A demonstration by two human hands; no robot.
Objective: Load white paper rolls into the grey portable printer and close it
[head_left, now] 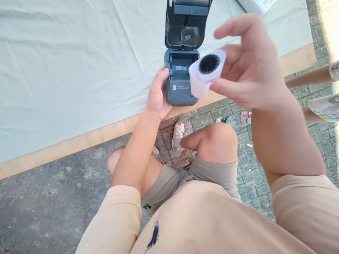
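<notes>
A small dark grey label printer [181, 76] stands at the table's near edge with its lid [186, 23] swung open and its paper bay empty. My left hand [158, 95] grips the printer's left side. My right hand [249, 63] holds a white paper roll [207, 70] with a black core, raised just to the right of the open bay, a loose end of paper hanging from it.
The table [66, 70] is covered by a pale cloth with a bare wooden edge. A white box [258, 5] lies at the far right corner. Below are my knees, a plastic bottle [234, 120] on the paving, and another person's legs [315, 91] at the right.
</notes>
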